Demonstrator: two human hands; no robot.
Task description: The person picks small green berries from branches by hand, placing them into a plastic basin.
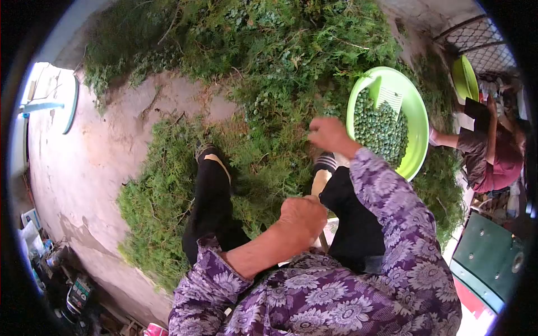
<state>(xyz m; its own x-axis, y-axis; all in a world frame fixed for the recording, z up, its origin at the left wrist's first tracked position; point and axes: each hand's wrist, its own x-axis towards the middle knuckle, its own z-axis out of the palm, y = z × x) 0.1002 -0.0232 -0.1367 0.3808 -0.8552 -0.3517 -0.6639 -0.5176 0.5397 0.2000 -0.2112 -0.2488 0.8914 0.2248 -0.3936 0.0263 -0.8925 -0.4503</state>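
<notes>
My right hand reaches forward over a heap of green leafy branches, its fingers curled at the foliage just left of a lime-green bowl. The bowl holds many small green seeds and a white scoop-like piece. My left hand is closed into a fist near my knees, and what it grips is hidden. Purple flowered sleeves cover both arms. My legs in dark trousers stretch out over the greenery.
Another person in a maroon top sits at the right beside a second green bowl. Bare concrete ground lies to the left. A green metal box stands at lower right, clutter at lower left.
</notes>
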